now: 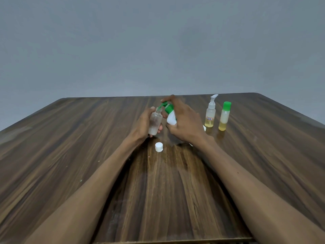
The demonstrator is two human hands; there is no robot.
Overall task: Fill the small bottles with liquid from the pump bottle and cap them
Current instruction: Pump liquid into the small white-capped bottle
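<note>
The left hand point(143, 124) is wrapped around a clear small bottle point(155, 123), holding it off the worktop point(70, 155) and tipped a little so its open neck meets the green nozzle. The right hand point(184, 120) curls round the white pump bottle point(171, 115), fingers over the green pump head, apparently to press liquid straight into the neck. Only a little liquid seems to sit in the small bottle's base, so filling looks barely begun. Its white cap point(159, 147) lies just in front of the small bottle, within easy reach for closing afterwards. To the right of the pump bottle stand a spray bottle point(210, 113) and a green-capped bottle point(224, 117), both part-filled with yellowish liquid and set aside.
</note>
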